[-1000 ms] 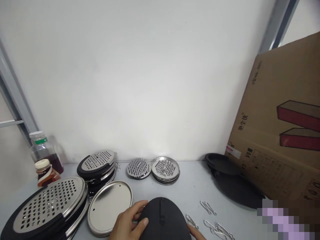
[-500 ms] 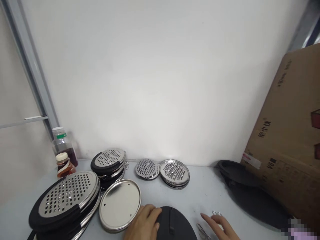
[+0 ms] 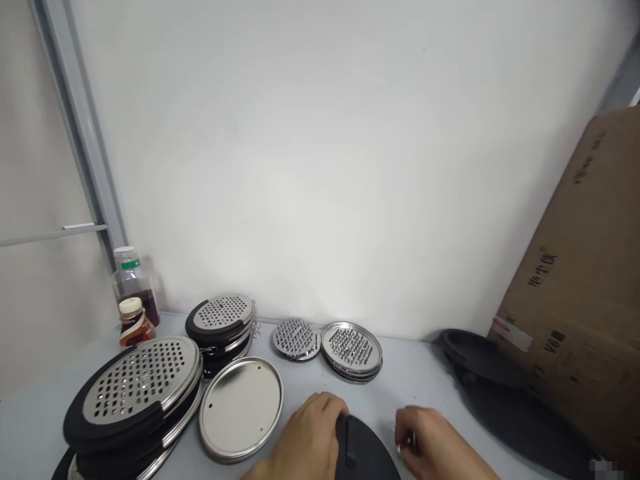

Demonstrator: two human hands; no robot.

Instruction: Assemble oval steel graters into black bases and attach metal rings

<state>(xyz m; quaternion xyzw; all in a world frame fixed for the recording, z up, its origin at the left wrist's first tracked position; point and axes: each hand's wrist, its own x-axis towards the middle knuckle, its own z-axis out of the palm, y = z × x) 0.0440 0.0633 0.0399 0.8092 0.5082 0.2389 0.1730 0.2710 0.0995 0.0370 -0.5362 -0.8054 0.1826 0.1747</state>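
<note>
At the bottom middle lies a black round disc (image 3: 367, 453) with a raised bar across its top, its lower part cut off by the frame. My left hand (image 3: 313, 437) grips the disc's left edge, fingers curled over it. Right of the disc, my right hand (image 3: 425, 440) is closed in a pinch, with a bit of shiny bent metal wire (image 3: 411, 439) showing between the fingers; most of the wire is hidden. Left of my left hand rests a shiny round metal plate (image 3: 243, 407) with small holes near its rim.
Stacked round graters with black rims (image 3: 143, 383) and another such stack (image 3: 223, 317) stand at left. Grater discs (image 3: 295, 338) and rimmed grater plates (image 3: 353, 348) lie near the wall. Bottles (image 3: 134, 321) stand back left. Dark trays (image 3: 510, 393) lean by a cardboard box (image 3: 575, 300).
My right hand has gone from spread fingers beside the wire loops to a closed pinch on wire. My left hand stays on the disc, its fingers further over the edge. The view has shifted slightly.
</note>
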